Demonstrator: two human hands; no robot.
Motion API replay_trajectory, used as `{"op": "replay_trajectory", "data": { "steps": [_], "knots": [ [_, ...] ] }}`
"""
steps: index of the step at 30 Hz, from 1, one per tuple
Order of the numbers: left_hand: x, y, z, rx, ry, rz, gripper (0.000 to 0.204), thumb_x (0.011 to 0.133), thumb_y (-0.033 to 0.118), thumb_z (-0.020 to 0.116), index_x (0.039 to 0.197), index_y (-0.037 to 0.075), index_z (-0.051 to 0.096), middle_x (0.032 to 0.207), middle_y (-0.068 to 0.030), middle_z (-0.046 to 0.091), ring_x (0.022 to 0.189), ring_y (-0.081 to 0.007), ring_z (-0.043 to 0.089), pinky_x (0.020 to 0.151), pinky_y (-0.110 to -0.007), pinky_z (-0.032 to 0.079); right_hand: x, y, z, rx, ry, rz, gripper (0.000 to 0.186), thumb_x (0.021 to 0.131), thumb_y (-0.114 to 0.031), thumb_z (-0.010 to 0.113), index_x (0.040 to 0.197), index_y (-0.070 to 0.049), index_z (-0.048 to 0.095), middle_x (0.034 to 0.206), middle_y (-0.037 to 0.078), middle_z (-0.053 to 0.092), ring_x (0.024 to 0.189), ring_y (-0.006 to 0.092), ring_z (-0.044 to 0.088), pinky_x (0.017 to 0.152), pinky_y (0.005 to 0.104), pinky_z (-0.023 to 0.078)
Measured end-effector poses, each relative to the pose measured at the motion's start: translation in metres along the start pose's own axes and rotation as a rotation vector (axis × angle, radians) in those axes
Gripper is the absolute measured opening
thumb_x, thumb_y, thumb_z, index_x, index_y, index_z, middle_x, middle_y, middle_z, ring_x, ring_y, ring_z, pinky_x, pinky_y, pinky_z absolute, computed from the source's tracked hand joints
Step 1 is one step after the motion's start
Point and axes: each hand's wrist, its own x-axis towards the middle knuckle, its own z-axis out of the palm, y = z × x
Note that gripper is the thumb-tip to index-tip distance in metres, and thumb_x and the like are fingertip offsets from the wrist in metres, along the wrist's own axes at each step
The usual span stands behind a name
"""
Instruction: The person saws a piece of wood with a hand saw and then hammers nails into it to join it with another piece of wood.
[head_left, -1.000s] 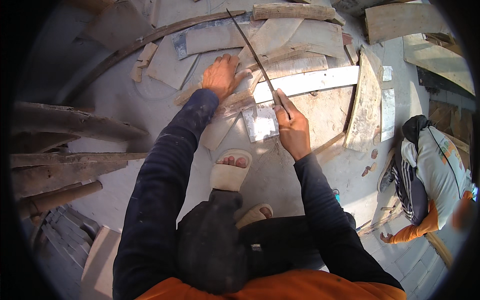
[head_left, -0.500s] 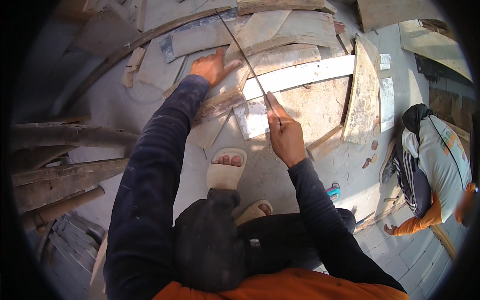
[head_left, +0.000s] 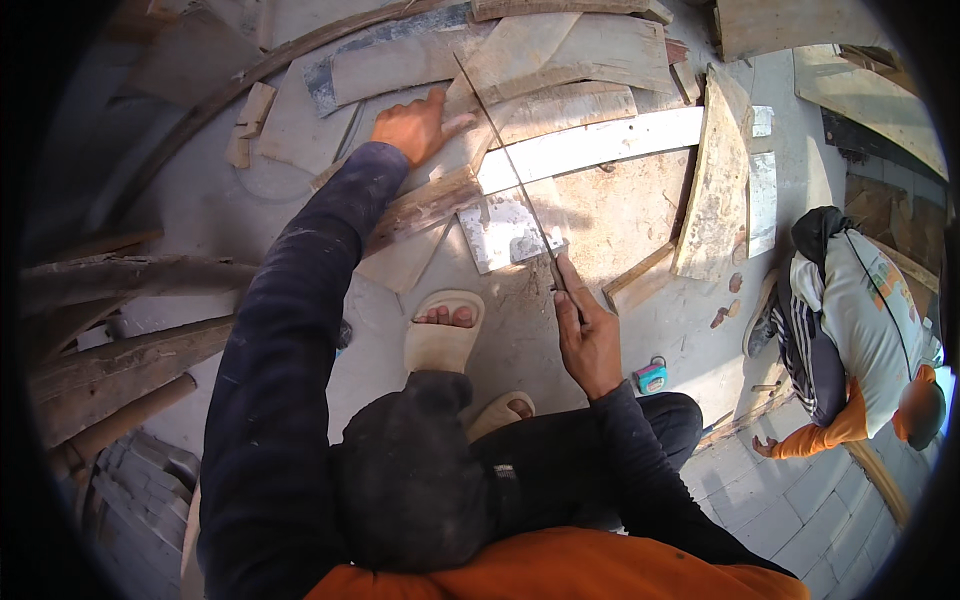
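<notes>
My right hand (head_left: pixel 588 340) grips a handsaw by its handle, fingers wrapped round it. The saw's blade (head_left: pixel 516 168) appears edge-on as a thin dark line slanting away to the far left, and it crosses a pale wooden board (head_left: pixel 520 45). On that board, left of the blade, my left hand (head_left: pixel 412 130) presses down with thumb and forefinger stretched apart. Below the left hand lies a thick wood block (head_left: pixel 425 205) under the board. A long white strip of wood (head_left: pixel 600 150) and a white-painted piece (head_left: pixel 505 232) lie close to the blade.
A teal tape measure (head_left: pixel 651 377) lies on the floor right of my right wrist. At right, another person (head_left: pixel 860 320) crouches with one hand near the floor. Beams (head_left: pixel 130 365) are stacked at left. A stained board (head_left: pixel 712 180) lies across the white strip.
My right hand has drawn the saw back toward me and slightly right. My left hand stays pressed on the board; the view has shifted slightly.
</notes>
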Motion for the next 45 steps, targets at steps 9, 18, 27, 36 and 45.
{"op": "replay_trajectory", "data": {
  "steps": [9,18,27,36,45],
  "knots": [
    [-0.001,0.003,-0.013,-0.038,-0.102,-0.042,0.081,0.105,0.074,0.049,0.140,0.002,0.056,0.111,-0.0274,0.078,0.105,-0.0433,0.077,0.096,-0.055,0.059,0.044,-0.013,0.011,-0.059,-0.054,0.010,0.044,0.112,-0.024,0.062,0.149,0.000,0.063,0.103,0.026,0.077,0.074,0.0218,0.066,0.073,0.0345,0.056],
    [0.001,0.003,-0.010,-0.054,-0.100,-0.043,0.081,0.105,0.074,0.049,0.143,0.003,0.055,0.116,-0.0280,0.077,0.110,-0.0452,0.075,0.100,-0.057,0.056,0.069,-0.005,0.021,-0.123,-0.018,-0.159,0.041,0.112,-0.025,0.061,0.147,-0.003,0.066,0.117,0.027,0.077,0.063,0.0217,0.063,0.068,0.0374,0.056],
    [0.004,0.003,-0.013,-0.025,-0.168,-0.051,0.085,0.106,0.076,0.045,0.149,0.003,0.052,0.125,-0.0291,0.075,0.117,-0.0447,0.073,0.106,-0.056,0.054,-0.004,0.011,-0.010,0.045,-0.044,0.089,0.042,0.110,-0.019,0.060,0.151,-0.009,0.063,0.118,0.030,0.076,0.107,0.0394,0.078,0.090,0.0402,0.059],
    [0.004,0.001,-0.014,-0.013,-0.137,-0.031,0.083,0.106,0.073,0.048,0.150,0.002,0.051,0.125,-0.0287,0.075,0.117,-0.0457,0.073,0.107,-0.054,0.054,-0.027,0.035,-0.013,-0.008,0.022,-0.009,0.049,0.108,-0.015,0.064,0.156,-0.018,0.061,0.122,0.028,0.075,0.104,0.0405,0.078,0.088,0.0387,0.060],
    [0.000,0.005,-0.023,-0.028,-0.148,-0.042,0.081,0.108,0.069,0.046,0.151,0.000,0.049,0.128,-0.0338,0.072,0.122,-0.0475,0.070,0.109,-0.055,0.052,0.026,0.019,0.000,0.049,-0.141,0.081,0.046,0.113,-0.018,0.059,0.157,-0.005,0.057,0.143,0.022,0.071,0.131,0.0229,0.068,0.110,0.0347,0.051]
  ]
}}
